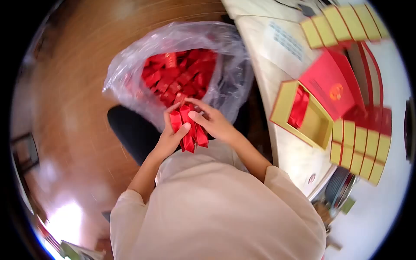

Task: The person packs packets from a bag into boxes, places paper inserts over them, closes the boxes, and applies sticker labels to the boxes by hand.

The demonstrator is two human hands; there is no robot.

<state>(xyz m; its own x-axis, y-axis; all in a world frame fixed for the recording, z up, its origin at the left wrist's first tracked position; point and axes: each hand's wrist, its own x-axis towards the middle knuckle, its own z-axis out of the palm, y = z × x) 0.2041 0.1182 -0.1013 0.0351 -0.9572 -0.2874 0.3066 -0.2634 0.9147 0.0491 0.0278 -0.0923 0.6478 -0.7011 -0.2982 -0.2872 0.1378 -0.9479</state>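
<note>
A small bunch of shiny red wrapped packets is gathered between my two hands in front of my body. My left hand is closed on the bunch from the left, its thumb lying across the front. From the right, my right hand grips the same packets with thumb and fingers. Just beyond my hands stands a clear plastic bag, open at the top. Inside it lies a heap of similar red packets. What is in the packets does not show.
To the right, a pale table carries an open red-and-gold box with some red packets inside. Stacks of similar boxes stand at the right and far right. A printed sheet lies behind. A dark chair is under the bag.
</note>
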